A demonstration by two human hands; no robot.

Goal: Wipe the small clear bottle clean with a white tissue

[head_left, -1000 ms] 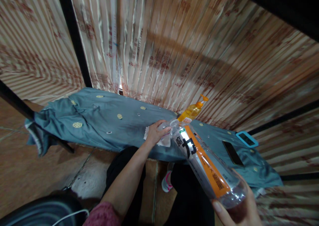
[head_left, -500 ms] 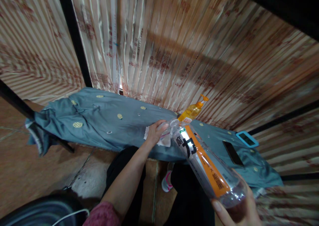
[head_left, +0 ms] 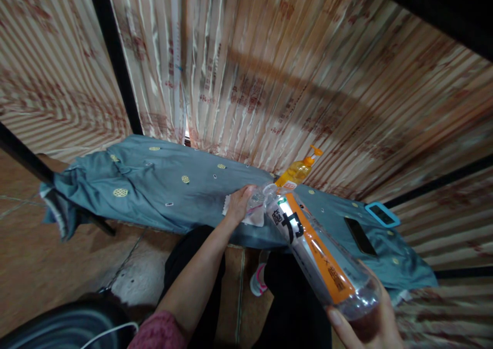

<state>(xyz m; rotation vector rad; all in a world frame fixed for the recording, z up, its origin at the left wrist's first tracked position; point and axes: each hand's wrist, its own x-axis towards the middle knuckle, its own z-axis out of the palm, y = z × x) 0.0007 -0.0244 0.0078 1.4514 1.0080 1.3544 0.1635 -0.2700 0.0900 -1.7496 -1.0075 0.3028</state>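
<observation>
My right hand point(head_left: 370, 318) is closed around the base end of a large clear plastic bottle point(head_left: 321, 251) with an orange and white label. The bottle is tilted, its narrow end pointing up and to the left. Beside that end, my left hand point(head_left: 239, 202) is closed on a small clear plastic container point(head_left: 256, 199); its exact kind is hard to make out. The two clear plastic surfaces overlap in view, so I cannot tell whether they touch. A white cloth or tissue point(head_left: 254, 217) lies beneath the left hand. Just behind stands a pump bottle point(head_left: 296, 172) of yellow liquid.
A grey-blue patterned cloth point(head_left: 200, 197) covers the low bench. On its right end lie a dark phone point(head_left: 360, 235) and a blue-framed device point(head_left: 382, 214). A striped curtain point(head_left: 246, 72) hangs behind, with black metal posts point(head_left: 115, 56). A black round object point(head_left: 65, 328) is at lower left.
My left hand's fingers have shifted slightly, leaving more of the small clear container showing. The large bottle and my right hand stay nearly still.
</observation>
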